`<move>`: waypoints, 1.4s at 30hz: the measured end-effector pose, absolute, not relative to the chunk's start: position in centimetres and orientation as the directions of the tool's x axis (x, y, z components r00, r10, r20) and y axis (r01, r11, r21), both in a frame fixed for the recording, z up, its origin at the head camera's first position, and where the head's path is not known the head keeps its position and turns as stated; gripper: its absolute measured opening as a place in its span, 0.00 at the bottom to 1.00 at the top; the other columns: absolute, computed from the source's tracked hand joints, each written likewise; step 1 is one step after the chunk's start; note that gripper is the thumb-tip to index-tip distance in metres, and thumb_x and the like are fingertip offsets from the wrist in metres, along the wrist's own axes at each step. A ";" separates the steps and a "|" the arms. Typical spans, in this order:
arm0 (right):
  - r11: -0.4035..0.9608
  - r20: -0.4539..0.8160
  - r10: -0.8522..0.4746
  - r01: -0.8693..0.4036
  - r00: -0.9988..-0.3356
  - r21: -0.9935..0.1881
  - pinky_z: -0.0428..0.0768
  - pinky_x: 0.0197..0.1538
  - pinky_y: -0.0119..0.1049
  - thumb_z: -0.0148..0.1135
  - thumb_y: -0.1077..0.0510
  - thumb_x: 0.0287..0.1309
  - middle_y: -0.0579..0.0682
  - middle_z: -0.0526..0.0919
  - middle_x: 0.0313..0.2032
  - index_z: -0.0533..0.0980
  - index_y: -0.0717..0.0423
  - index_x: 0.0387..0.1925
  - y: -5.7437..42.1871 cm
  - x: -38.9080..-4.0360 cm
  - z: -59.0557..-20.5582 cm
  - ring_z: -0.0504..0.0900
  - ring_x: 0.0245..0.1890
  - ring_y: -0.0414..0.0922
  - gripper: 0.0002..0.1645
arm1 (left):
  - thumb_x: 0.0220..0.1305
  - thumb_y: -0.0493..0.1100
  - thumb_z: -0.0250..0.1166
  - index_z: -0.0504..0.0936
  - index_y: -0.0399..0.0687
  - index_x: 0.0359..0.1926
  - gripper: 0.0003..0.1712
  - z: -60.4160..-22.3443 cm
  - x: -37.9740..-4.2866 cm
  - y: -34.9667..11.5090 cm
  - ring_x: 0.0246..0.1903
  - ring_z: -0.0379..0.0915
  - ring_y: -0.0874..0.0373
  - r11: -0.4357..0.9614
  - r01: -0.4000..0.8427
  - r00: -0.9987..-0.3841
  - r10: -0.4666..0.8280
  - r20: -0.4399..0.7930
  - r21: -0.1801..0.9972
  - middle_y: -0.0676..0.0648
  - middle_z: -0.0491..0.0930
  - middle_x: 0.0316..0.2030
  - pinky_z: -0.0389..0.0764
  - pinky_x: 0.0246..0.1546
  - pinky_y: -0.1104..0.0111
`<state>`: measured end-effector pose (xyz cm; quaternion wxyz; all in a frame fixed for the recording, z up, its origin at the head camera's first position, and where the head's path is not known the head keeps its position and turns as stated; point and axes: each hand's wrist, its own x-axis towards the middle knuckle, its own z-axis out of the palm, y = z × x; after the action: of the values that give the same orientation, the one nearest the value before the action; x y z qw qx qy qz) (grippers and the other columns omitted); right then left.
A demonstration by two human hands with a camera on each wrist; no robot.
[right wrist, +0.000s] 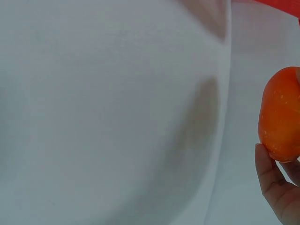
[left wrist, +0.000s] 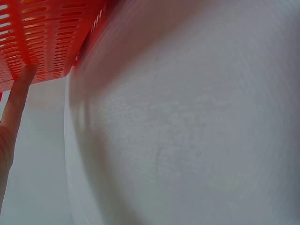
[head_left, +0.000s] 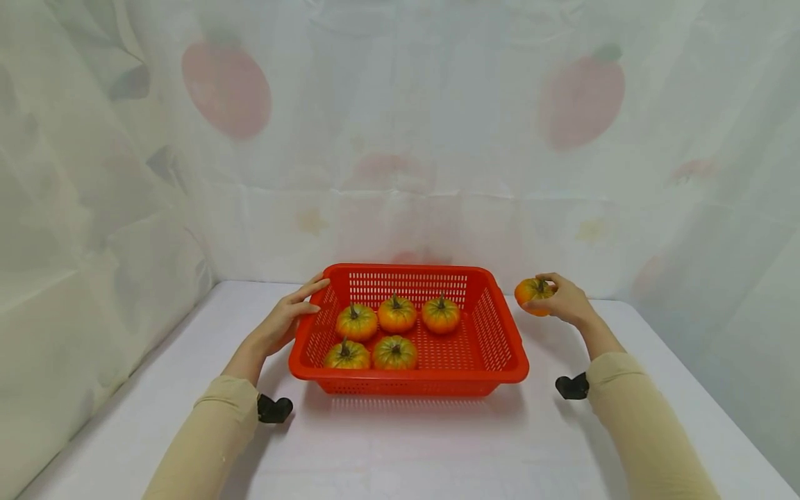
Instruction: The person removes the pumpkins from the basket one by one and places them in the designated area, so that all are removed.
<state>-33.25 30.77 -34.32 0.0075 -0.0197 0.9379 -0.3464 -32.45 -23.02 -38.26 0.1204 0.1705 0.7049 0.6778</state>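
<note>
A red plastic basket [head_left: 409, 375] with slotted walls stands on the table, several small orange-green pumpkins [head_left: 396, 316] inside it. At its left rim, my left hand [head_left: 284, 321] holds the basket, with some digits over the rim. In the left wrist view, one finger [left wrist: 21, 91] lies against the outside of the slotted wall. Beyond the basket's right side, my right hand [head_left: 565, 300] grips another small pumpkin [head_left: 531, 296] above the table. That pumpkin [right wrist: 281, 115] shows its smooth orange side in the right wrist view, between thumb and fingers.
A white cloth covers the table [head_left: 400, 444]. Pale curtains [head_left: 400, 139] with faded fruit prints hang behind and at both sides. The pumpkins sit mostly in the basket's left and middle, with bare slotted floor [head_left: 446, 351] at the right.
</note>
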 end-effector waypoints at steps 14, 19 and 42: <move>0.787 -0.046 -0.001 0.028 -0.999 -0.616 0.82 0.49 0.43 0.65 0.46 0.56 0.73 0.67 0.65 0.58 0.63 0.71 31.3 -33.4 -36.7 0.74 0.55 0.62 0.48 | 0.70 0.35 0.47 0.51 0.47 0.78 0.37 -38.4 -32.5 -23.1 0.76 0.46 0.38 0.019 0.081 -0.913 0.403 0.067 0.997 0.57 0.34 0.81 0.82 0.53 0.72; 0.800 -0.057 0.006 0.039 -0.998 -0.599 0.82 0.51 0.45 0.67 0.45 0.55 0.73 0.68 0.65 0.59 0.63 0.71 31.4 -33.4 -37.2 0.74 0.56 0.62 0.49 | 0.70 0.35 0.47 0.50 0.47 0.78 0.37 -38.4 -32.6 -23.1 0.76 0.46 0.38 0.014 0.078 -0.914 0.401 0.065 0.997 0.57 0.35 0.81 0.82 0.53 0.71; 0.804 -0.093 0.002 0.057 -0.996 -0.592 0.73 0.61 0.61 0.67 0.45 0.55 0.74 0.66 0.65 0.55 0.65 0.72 31.1 -33.3 -37.8 0.69 0.60 0.66 0.52 | 0.70 0.35 0.46 0.50 0.47 0.78 0.37 -38.5 -32.6 -23.1 0.75 0.48 0.41 0.025 0.086 -0.911 0.407 0.068 0.996 0.58 0.35 0.81 0.81 0.56 0.70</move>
<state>-33.25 31.15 -37.78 0.0437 0.0154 0.9487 -0.3128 -32.65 -23.10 -38.47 0.1187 0.1743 0.7060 0.6761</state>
